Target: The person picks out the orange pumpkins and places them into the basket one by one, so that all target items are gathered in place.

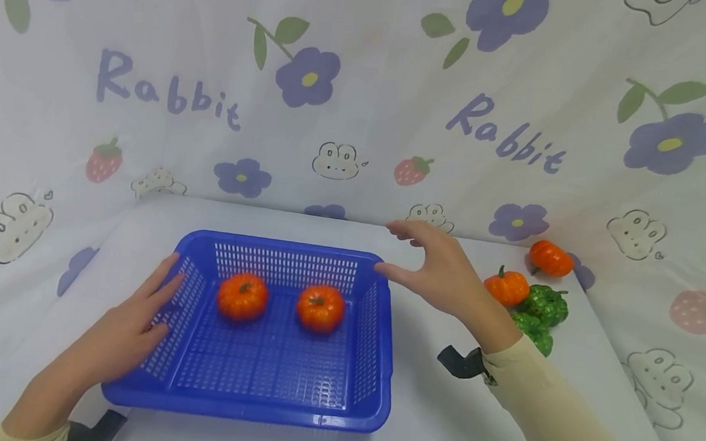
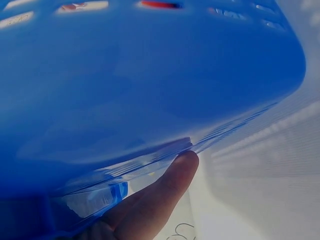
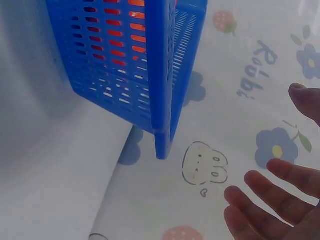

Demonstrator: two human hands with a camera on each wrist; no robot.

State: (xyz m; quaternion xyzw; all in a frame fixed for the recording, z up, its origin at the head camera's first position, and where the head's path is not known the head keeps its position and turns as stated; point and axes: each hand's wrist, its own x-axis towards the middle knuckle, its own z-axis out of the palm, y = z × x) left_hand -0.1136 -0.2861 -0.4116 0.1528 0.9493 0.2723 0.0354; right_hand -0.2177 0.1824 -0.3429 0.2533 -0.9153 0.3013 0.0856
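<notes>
A blue plastic basket [image 1: 241, 411] with slotted walls stands on the white table. Inside it sit two small orange pumpkins, a left one [image 1: 242, 296] and a right one [image 1: 321, 309]. My left hand [image 1: 125, 328] rests against the basket's left side, fingers spread along the rim. In the left wrist view one digit [image 2: 170, 187] touches the basket's edge. My right hand [image 1: 440, 272] hovers by the back right corner, holding nothing, with thumb and fingers apart. The right wrist view shows its fingers [image 3: 270, 200] spread away from the basket wall [image 3: 115, 65].
Right of the basket, an orange pumpkin [image 1: 508, 288] lies beside two bumpy green vegetables, one darker [image 1: 545, 306] and one lower [image 1: 535, 333], partly behind my right forearm. Another orange pumpkin [image 1: 551, 259] lies on its side farther back. A patterned cloth [image 1: 358, 114] hangs behind the table.
</notes>
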